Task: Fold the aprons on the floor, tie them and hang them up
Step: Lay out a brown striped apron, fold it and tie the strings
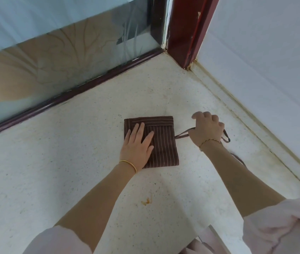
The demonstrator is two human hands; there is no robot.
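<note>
Floor stain, perhaps sauce, near folded apron

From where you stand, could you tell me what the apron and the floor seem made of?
The apron looks like matte woven cloth, brown with thin pale stripes, lying in soft folds. The floor looks like smooth speckled stone or terrazzo, possibly vinyl.

The left hand presses flat on the folded brown striped apron on the speckled floor; the right hand grips its strap.
</note>
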